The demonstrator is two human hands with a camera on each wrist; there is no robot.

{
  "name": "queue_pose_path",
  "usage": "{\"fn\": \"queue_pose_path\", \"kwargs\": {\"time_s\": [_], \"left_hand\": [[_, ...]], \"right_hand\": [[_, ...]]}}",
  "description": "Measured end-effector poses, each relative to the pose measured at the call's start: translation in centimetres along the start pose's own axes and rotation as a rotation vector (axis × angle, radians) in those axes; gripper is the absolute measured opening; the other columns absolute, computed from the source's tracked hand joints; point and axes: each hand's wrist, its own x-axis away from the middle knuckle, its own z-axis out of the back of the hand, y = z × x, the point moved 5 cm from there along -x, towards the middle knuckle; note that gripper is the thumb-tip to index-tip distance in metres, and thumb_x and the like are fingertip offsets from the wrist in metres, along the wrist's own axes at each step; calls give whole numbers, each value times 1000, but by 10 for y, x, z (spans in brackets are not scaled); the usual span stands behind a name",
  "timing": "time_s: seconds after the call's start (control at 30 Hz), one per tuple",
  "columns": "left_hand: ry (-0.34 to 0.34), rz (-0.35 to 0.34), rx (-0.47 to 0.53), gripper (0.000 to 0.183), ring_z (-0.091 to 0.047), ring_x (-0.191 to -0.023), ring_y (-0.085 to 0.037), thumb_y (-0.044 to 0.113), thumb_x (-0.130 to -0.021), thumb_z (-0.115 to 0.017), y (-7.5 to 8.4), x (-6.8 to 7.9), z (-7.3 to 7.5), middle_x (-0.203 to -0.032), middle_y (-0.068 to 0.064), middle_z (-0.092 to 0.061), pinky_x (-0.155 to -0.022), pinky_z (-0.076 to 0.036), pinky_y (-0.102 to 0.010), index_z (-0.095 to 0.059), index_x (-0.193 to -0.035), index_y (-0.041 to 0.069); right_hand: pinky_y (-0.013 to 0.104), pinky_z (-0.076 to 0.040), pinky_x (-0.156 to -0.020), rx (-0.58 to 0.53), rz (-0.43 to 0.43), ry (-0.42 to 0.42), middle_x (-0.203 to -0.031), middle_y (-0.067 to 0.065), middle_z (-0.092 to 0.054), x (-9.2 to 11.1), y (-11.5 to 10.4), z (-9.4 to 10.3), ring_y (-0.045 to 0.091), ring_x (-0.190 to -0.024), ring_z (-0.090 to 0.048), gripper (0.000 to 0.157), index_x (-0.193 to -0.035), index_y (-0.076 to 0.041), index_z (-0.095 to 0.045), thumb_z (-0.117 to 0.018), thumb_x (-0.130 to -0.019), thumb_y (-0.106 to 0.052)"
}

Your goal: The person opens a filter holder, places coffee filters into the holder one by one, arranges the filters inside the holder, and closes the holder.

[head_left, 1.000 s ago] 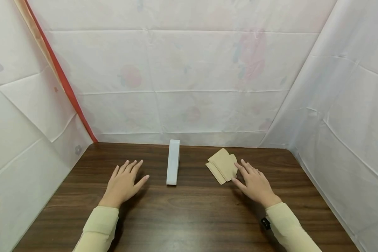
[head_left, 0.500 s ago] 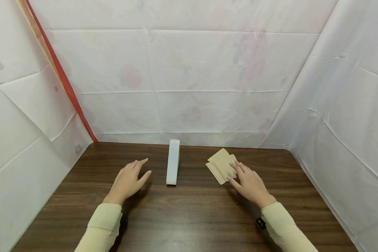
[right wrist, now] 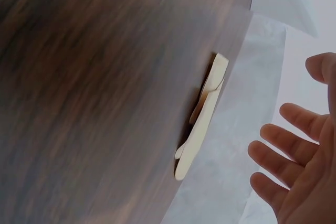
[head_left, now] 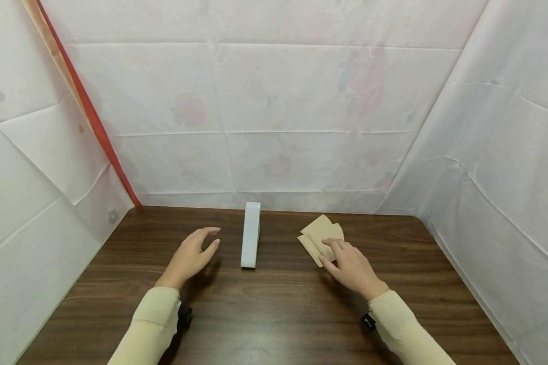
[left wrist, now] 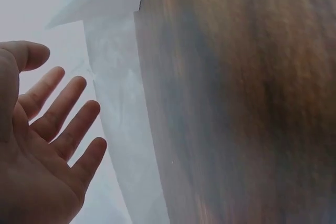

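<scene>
My left hand hovers left of a long, narrow white object, perhaps a stapler seen from above, with a visible gap between them. Its fingers are loosely bent and hold nothing; in the left wrist view that hand shows spread fingers. Several small tan kraft-paper envelopes lie overlapped on the table, right of the white object. Over their near right part is my right hand, covering some of them. The right wrist view shows the envelopes from the side, apart from the relaxed fingers.
The dark wood-grain table has its far edge against a white patterned sheet. More sheeting encloses it at left and right, and a red strip runs down the back left corner. A dark device sits at the right wrist.
Both hands have moved inward, the left toward the white object and the right farther over the envelopes. Left fingers have bent from nearly straight. The white object and envelopes stay in place.
</scene>
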Motion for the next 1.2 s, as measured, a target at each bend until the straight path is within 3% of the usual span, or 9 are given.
{"fn": "queue_pose_path", "kwargs": {"time_s": [0.2,0.4,0.6,0.83,1.03,1.2], "left_hand": [[0,-5,76,38,-53,-124,-39,26,-105,-56,1,-5,-1,-133,-16,-58,-96,-44,-59,-55,-139,9],[-16,52,195,37,-49,-130,-34,32,-106,-53,-3,-15,-7,-137,-10,-56,-98,-43,-58,-56,-138,15],[-33,90,250,36,-49,-130,-34,28,-106,-53,-9,-20,-13,-136,-10,-58,-100,-41,-57,-55,-138,13],[-20,175,448,33,-50,-127,-31,27,-107,-50,-16,-31,-18,-134,-12,-58,-105,-38,-52,-56,-136,11],[-42,165,419,32,-51,-124,-30,24,-107,-50,-14,-39,-21,-132,-11,-59,-103,-39,-52,-56,-137,12],[-69,180,474,33,-49,-127,-31,25,-107,-50,-16,-48,-28,-134,-12,-58,-105,-38,-53,-55,-137,13]], "right_hand": [[50,-51,-89,-20,17,-3,-125,10,-64,-4,-8,-5,30,-113,-61,39,-128,-5,-63,-67,-98,-29],[47,-51,-90,-43,19,-30,-126,9,-64,-8,-17,-8,27,-116,-60,43,-130,-6,-62,-64,-99,-36],[48,-49,-93,-51,17,-41,-126,9,-64,-13,-23,-14,30,-117,-59,43,-129,-6,-63,-64,-99,-37],[47,-48,-95,-65,54,-52,-124,11,-63,-22,-35,-20,30,-117,-59,46,-129,-3,-62,-64,-99,-37],[42,-47,-99,-85,43,-102,-128,8,-63,-29,-45,-28,25,-121,-57,47,-131,-5,-60,-62,-100,-41],[41,-46,-99,-106,39,-136,-128,9,-62,-36,-55,-38,24,-121,-57,51,-132,-4,-58,-59,-101,-44]]}}
